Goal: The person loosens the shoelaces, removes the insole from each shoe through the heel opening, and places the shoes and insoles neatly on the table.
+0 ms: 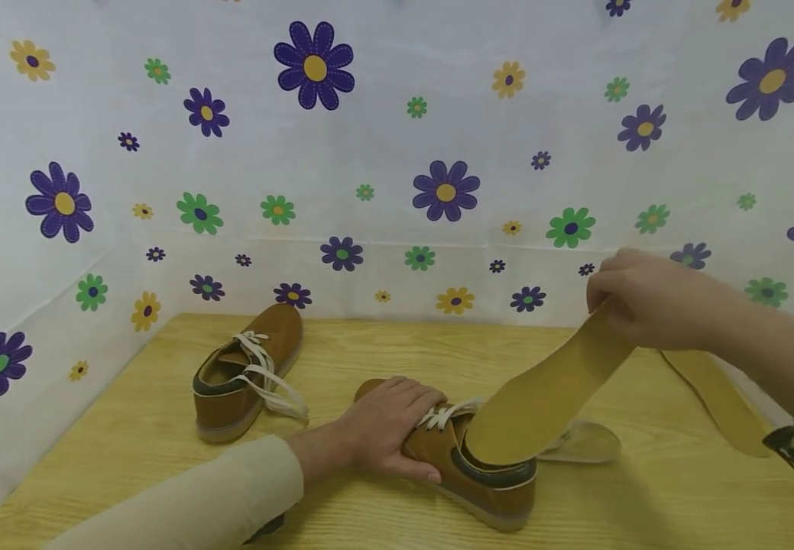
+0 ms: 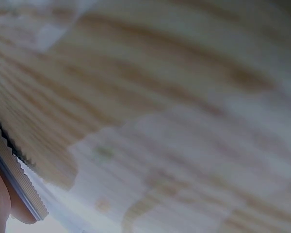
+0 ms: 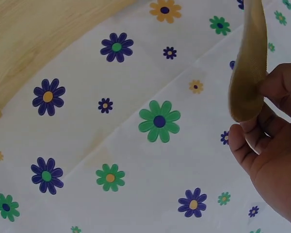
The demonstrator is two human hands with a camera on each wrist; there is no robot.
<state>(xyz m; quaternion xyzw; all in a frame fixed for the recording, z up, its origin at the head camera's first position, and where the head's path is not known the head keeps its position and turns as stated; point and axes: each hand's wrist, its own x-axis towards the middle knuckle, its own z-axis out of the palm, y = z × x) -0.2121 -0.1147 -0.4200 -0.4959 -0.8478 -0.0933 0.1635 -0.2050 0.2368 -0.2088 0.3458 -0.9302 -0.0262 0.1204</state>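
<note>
A brown lace-up shoe [image 1: 496,496] lies on the table with its toe pointing left and its dark-collared heel towards me. My left hand [image 1: 386,428] grips it over the front, fingers across the top and thumb along the near side. In the left wrist view, the ridged edge of its sole [image 2: 19,177] shows at the lower left beside a bit of my hand. My right hand [image 1: 651,298] pinches one end of a tan insole [image 1: 548,389] between thumb and fingers. The insole slants down, its lower end at the shoe's opening. The right wrist view shows the pinched end [image 3: 247,97] up close.
A second brown shoe [image 1: 214,409] with loose white laces stands at the left. Another insole [image 1: 723,405] lies at the right under my forearm. Beyond the held shoe is a pale rounded flat piece [image 1: 592,443]. A flower-printed sheet [image 1: 383,137] stands behind the table.
</note>
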